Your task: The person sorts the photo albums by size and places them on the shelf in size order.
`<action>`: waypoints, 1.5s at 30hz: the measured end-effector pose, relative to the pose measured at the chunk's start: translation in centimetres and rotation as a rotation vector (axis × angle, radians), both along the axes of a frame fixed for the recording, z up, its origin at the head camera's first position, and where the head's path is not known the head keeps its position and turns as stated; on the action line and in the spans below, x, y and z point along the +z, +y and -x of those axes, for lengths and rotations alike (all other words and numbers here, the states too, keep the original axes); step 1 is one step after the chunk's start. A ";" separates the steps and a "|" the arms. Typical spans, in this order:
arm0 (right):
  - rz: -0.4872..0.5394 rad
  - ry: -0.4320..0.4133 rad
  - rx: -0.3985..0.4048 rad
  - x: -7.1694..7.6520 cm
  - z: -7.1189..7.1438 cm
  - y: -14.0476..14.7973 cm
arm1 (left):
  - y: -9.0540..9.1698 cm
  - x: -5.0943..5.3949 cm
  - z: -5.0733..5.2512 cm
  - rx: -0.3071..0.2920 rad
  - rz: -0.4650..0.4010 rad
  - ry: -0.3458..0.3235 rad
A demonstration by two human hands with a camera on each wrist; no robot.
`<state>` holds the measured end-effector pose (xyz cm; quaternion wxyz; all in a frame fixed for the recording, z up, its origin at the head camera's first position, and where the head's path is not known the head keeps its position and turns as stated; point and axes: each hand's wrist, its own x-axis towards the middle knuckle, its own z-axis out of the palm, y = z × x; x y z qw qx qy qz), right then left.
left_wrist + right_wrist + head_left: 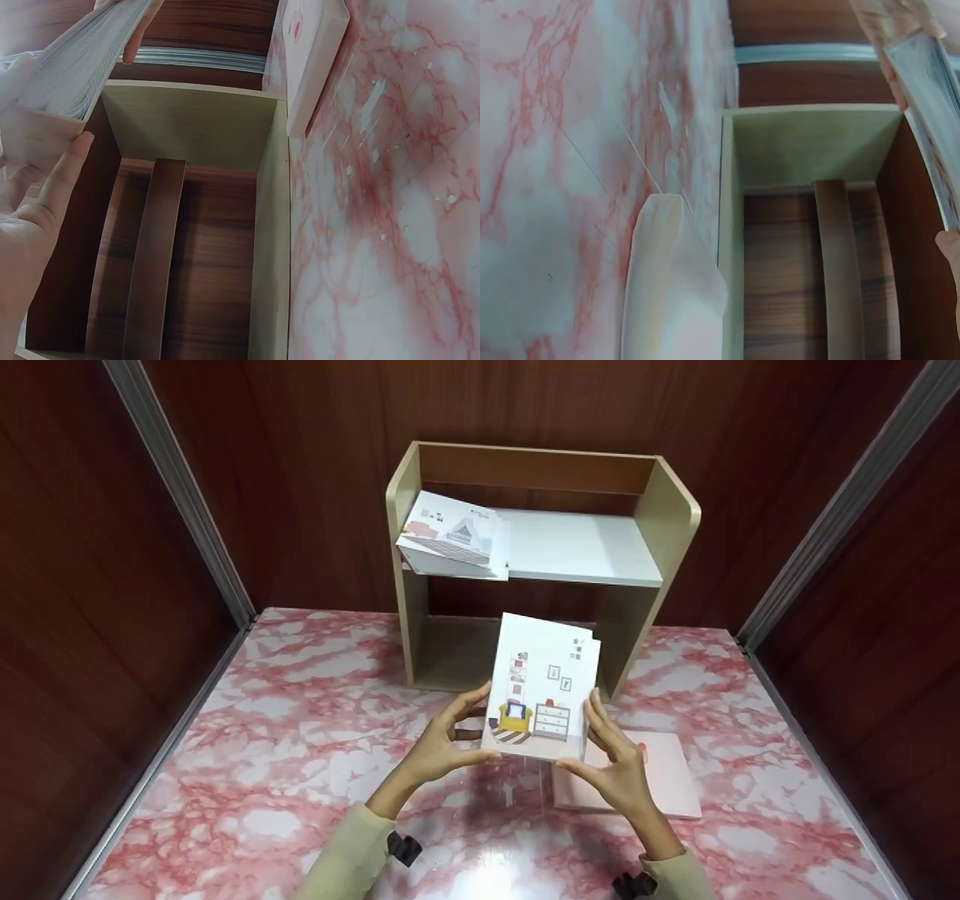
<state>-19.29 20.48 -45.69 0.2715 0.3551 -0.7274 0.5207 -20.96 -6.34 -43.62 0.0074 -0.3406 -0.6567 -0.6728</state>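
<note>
Both hands hold up a small stack of white books (538,682) in front of the shelf. The top cover shows a yellow armchair and a drawer chest, and a second cover edge peeks out at the upper right. My left hand (442,739) grips the left side, thumb at the lower corner. On the opposite side, my right hand (619,769) grips with its thumb near the bottom edge. Page edges (82,67) of the stack face the left wrist camera. A pink book (667,772) lies on the table, partly behind the right hand.
A two-level wooden shelf (679,502) stands against the back wall. More white books (450,529) lean at the left of its upper board, slightly over the front edge. The table (300,765) has a red-and-white marbled top, with dark wooden panels (90,585) around it.
</note>
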 end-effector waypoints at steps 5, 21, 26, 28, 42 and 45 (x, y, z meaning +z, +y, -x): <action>-0.017 0.031 -0.022 0.5 0.0 0.0 | 0.0 0.3 0.0 0.000 0.005 0.029; -0.094 0.058 -0.085 1.3 0.0 0.3 | 0.4 0.5 0.4 -0.011 0.019 0.098; -0.101 0.016 -0.059 1.9 0.2 0.5 | 0.5 0.7 0.8 -0.025 -0.009 0.097; -0.108 0.011 -0.058 2.1 0.3 0.6 | 0.6 0.8 0.9 -0.026 -0.018 0.094; -0.120 0.001 -0.063 2.9 1.0 0.7 | 0.7 1.6 1.5 -0.031 -0.014 0.094; -0.115 -0.005 -0.070 3.2 1.0 0.6 | 0.7 1.8 1.7 -0.038 -0.016 0.099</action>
